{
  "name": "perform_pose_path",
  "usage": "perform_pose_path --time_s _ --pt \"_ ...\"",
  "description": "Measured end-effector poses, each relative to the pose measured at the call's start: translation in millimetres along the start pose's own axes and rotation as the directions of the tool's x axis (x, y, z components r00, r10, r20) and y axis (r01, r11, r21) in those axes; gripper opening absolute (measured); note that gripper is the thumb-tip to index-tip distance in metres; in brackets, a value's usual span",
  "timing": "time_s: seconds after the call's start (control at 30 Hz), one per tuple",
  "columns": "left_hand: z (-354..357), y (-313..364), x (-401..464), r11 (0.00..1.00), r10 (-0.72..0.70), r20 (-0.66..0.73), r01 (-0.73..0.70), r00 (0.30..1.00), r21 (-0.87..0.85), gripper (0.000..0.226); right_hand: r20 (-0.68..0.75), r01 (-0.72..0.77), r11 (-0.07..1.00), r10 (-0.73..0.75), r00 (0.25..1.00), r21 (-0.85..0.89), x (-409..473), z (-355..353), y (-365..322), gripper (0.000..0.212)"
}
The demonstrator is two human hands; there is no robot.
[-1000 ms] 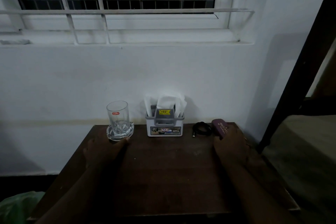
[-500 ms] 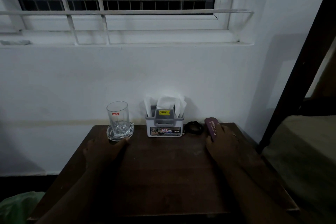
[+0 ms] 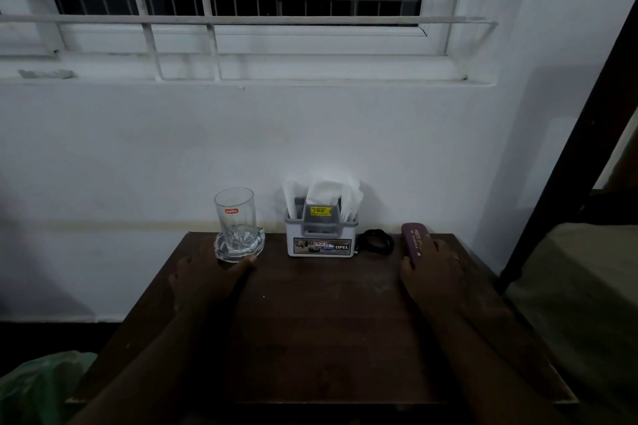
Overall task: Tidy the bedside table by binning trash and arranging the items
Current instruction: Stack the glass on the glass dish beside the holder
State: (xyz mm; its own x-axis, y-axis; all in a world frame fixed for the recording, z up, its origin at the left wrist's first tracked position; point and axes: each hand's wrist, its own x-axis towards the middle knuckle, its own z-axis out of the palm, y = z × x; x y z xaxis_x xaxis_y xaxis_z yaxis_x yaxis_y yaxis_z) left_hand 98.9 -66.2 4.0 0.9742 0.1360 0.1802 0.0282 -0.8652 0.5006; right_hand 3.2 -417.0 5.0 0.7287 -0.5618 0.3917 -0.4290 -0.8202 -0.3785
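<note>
On the dark wooden bedside table (image 3: 324,328), a clear drinking glass (image 3: 234,217) stands upright on a glass coaster (image 3: 240,247) at the back left. My left hand (image 3: 207,281) rests on the table with its fingers touching the coaster's near rim. A white tissue holder (image 3: 322,235) with napkins stands at the back centre. A coiled black cable (image 3: 376,242) lies beside it. My right hand (image 3: 433,274) lies over the near end of a purple case (image 3: 414,241) at the back right.
A white wall and barred window rise behind the table. A green plastic bag (image 3: 38,386) sits on the floor at the lower left. A dark bed frame post (image 3: 566,183) and mattress (image 3: 587,286) stand close on the right.
My right hand slid the purple case left toward the cable and straightened it, then drew it slightly back right. The cable shifted closer to the tissue holder. My left hand stayed by the coaster.
</note>
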Motion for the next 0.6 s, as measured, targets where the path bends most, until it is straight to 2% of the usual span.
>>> perform_pose_path --time_s 0.17,0.3,0.6 --pt "-1.1 3.7 -5.2 1.0 -0.009 -0.046 0.009 0.999 0.002 0.089 -0.007 -0.001 1.0 0.001 1.0 0.003 -1.2 1.9 1.6 0.055" --pt "-1.5 2.9 -4.3 1.0 -0.011 -0.026 0.01 1.0 -0.016 0.09 -0.014 -0.02 0.999 0.02 1.0 -0.027 -1.5 2.4 1.5 0.059" --pt "-14.3 9.2 -13.5 0.999 0.007 -0.042 -0.009 0.999 -0.052 0.094 -0.033 -0.061 0.998 0.061 0.998 0.012 -9.0 -7.8 -3.2 0.089"
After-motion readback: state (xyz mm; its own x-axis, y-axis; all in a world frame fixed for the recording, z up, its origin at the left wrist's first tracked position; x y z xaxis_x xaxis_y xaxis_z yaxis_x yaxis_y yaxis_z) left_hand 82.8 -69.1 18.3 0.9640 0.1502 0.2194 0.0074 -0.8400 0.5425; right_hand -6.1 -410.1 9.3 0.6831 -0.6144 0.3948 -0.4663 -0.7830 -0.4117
